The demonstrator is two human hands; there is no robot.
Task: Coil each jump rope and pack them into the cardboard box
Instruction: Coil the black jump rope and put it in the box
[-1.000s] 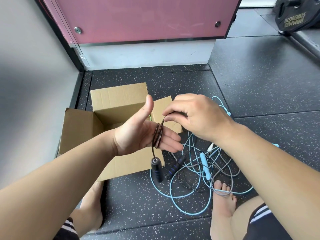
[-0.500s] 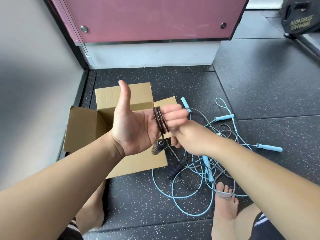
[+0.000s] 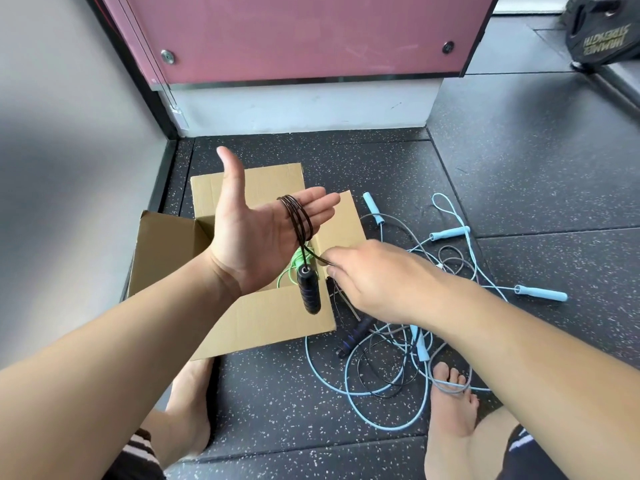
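My left hand is held flat and upright over the open cardboard box, thumb up. Several loops of the dark brown jump rope are wound around its fingers. One black ribbed handle hangs below the palm. My right hand pinches the same dark rope just below the left hand, next to the box's right flap. The rope's other black handle lies on the floor. A green rope lies inside the box.
A tangle of light blue and grey jump ropes with blue handles covers the rubber floor right of the box. My bare feet rest near the ropes. A grey wall is on the left, a pink panel behind the box.
My right hand dropped from the left fingers to below the palm, pulling the dark rope down. My left hand opened flatter and the black handle now hangs lower over the box.
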